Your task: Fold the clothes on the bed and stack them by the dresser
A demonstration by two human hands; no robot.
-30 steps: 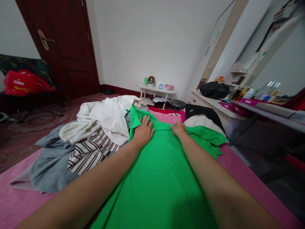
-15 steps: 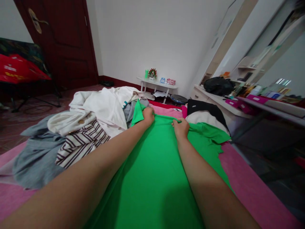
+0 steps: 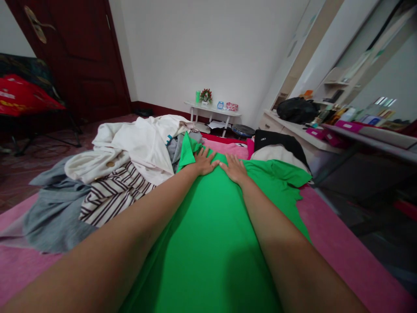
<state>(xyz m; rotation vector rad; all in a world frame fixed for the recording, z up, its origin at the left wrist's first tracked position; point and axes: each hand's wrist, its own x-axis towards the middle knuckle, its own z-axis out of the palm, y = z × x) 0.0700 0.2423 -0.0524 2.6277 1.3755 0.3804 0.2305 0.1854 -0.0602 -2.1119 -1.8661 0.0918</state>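
A green T-shirt (image 3: 211,230) lies spread out in front of me, its sleeves to the left and right at the far end. My left hand (image 3: 204,163) rests flat on the shirt's far part, fingers spread, beside the folded-up left sleeve. Close by on the right, my right hand (image 3: 235,168) also lies open on the cloth, its thumb near the left one. Neither hand grips the fabric. Both forearms stretch over the shirt and cover parts of its sides.
White clothes (image 3: 140,141), a striped garment (image 3: 112,191) and a grey garment (image 3: 58,221) are heaped at left on the pink bedcover (image 3: 339,243). Beyond the shirt lie pink clothing (image 3: 224,148) and a black garment (image 3: 280,143). A cluttered dresser (image 3: 289,127) stands right.
Both hands have let go of the shirt's far edge, which they pinched before, and now lie flat on it with fingers spread. The view has shifted slightly.
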